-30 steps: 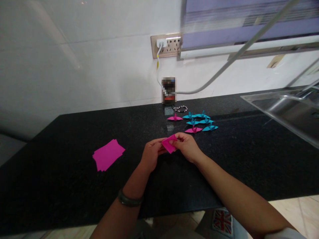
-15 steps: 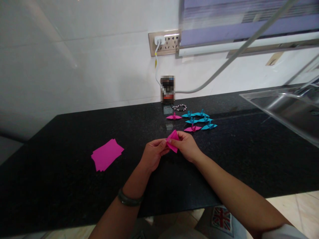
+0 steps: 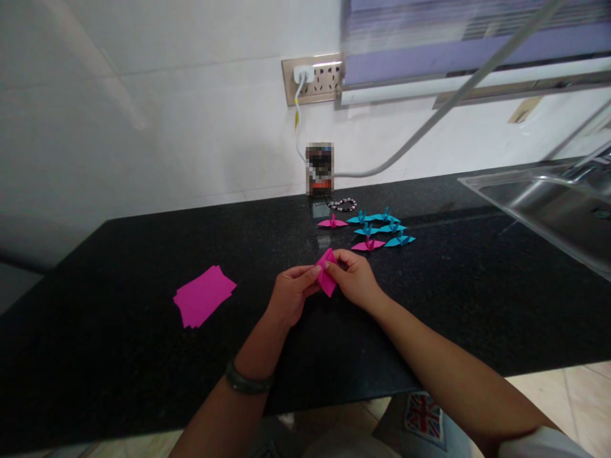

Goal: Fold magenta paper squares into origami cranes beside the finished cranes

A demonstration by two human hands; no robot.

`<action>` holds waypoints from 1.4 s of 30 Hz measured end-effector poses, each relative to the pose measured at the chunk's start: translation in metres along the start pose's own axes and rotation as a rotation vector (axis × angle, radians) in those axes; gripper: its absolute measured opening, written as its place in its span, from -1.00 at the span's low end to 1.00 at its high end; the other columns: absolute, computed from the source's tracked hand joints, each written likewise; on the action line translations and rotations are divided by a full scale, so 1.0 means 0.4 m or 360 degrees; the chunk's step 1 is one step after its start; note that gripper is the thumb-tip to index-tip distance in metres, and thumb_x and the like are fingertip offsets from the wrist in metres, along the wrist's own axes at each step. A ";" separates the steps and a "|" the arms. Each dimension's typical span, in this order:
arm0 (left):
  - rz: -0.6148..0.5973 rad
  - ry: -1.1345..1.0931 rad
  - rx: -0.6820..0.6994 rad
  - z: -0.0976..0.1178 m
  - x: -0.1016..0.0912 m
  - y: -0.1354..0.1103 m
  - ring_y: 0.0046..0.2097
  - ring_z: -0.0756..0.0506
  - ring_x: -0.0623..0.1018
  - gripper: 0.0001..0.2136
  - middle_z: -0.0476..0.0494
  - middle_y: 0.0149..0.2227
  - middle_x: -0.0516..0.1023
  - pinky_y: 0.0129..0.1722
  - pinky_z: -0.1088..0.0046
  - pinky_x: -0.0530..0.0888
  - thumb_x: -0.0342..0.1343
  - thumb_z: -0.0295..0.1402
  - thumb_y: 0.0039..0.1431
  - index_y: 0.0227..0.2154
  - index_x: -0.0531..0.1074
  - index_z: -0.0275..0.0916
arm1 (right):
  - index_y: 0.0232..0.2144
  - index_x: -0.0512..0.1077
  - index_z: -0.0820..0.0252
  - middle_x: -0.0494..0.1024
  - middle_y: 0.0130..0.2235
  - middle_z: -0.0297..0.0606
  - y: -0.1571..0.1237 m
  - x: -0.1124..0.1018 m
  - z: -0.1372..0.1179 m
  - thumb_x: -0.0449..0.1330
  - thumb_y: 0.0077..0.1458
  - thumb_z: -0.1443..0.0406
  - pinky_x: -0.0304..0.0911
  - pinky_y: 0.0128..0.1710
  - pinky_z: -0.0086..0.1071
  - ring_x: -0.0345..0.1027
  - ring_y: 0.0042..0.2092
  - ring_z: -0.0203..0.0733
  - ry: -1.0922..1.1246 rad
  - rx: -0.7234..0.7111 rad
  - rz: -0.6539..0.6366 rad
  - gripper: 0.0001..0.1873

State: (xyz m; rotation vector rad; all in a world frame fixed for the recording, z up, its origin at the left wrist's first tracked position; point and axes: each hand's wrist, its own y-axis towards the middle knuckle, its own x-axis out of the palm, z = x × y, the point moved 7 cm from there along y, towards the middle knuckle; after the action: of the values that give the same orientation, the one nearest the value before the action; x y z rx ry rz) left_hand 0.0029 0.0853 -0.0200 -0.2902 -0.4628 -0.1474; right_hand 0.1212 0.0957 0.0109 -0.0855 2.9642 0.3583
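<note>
A small, bright pink, folded paper is near the middle of the frame, a little low, over the shiny black stone counter. The fingers of the left hand pinch its left edge, and the fingers of the right hand pinch its right side, with the thumb on top. If one thumb pushes harder than the other, the paper could slip and a fold could go crooked. If both hands pull apart too hard, the thin paper might rip. The bird-shaped blue paper cranes and bird-shaped pink paper cranes sit just past the right hand, right of the middle. A bump from its knuckles could tip one or bend a wing.
</note>
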 end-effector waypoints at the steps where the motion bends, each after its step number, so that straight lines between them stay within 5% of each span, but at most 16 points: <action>1: -0.0006 0.0006 -0.0013 -0.001 0.000 0.000 -0.42 0.01 0.51 -0.82 -0.10 -0.46 0.54 -0.32 0.45 0.46 0.24 -0.37 -0.15 -0.44 0.50 -0.36 | -0.42 0.38 0.23 0.40 -0.48 -0.34 0.000 -0.001 -0.004 0.07 -0.01 0.30 0.20 -0.45 -0.45 0.24 -0.46 -0.33 -0.0006 -0.0023 -0.0002 -0.87; 23: 0.0067 0.0621 0.0076 -0.003 -0.016 0.003 -0.53 0.04 0.42 -0.79 -0.06 -0.57 0.48 -0.48 0.52 0.37 0.24 -0.27 -0.20 -0.53 0.46 -0.34 | -0.33 0.43 0.18 0.47 -0.35 -0.25 -0.008 -0.002 -0.036 0.06 0.04 0.26 0.22 -0.28 -0.38 0.33 -0.30 -0.26 -0.0338 -0.0265 -0.0019 -0.82; 27: 0.0127 0.0356 0.0151 0.002 -0.029 0.009 -0.49 0.04 0.45 -0.78 -0.03 -0.54 0.47 -0.40 0.46 0.42 0.23 -0.26 -0.17 -0.53 0.43 -0.33 | -0.20 0.37 0.20 0.44 -0.36 -0.25 -0.006 -0.006 -0.006 0.12 -0.01 0.20 0.21 -0.45 -0.42 0.28 -0.43 -0.31 -0.0280 -0.0091 0.0024 -0.69; 31: 0.0207 0.0235 0.0240 0.014 -0.034 0.008 -0.49 0.04 0.45 -0.78 -0.01 -0.55 0.47 -0.36 0.43 0.43 0.23 -0.25 -0.17 -0.54 0.43 -0.33 | -0.30 0.39 0.21 0.44 -0.45 -0.32 -0.007 0.016 0.020 0.11 -0.04 0.24 0.18 -0.51 -0.46 0.25 -0.49 -0.34 -0.0178 0.0094 -0.0155 -0.78; 42: 0.0279 0.0726 0.0450 0.031 -0.031 -0.002 -0.51 0.01 0.42 -0.74 -0.03 -0.58 0.46 -0.47 0.51 0.34 0.17 -0.18 -0.13 -0.47 0.50 -0.30 | -0.31 0.33 0.22 0.33 -0.56 -0.44 -0.016 0.043 0.043 0.12 -0.10 0.31 0.09 -0.69 -0.56 0.12 -0.63 -0.45 0.0178 0.0408 -0.0160 -0.79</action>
State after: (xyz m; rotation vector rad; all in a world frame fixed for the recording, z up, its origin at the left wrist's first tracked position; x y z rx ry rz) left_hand -0.0133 0.0893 -0.0149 -0.0136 -0.0019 0.0256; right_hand 0.1071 0.0928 -0.0098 -0.2299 3.0709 -0.0417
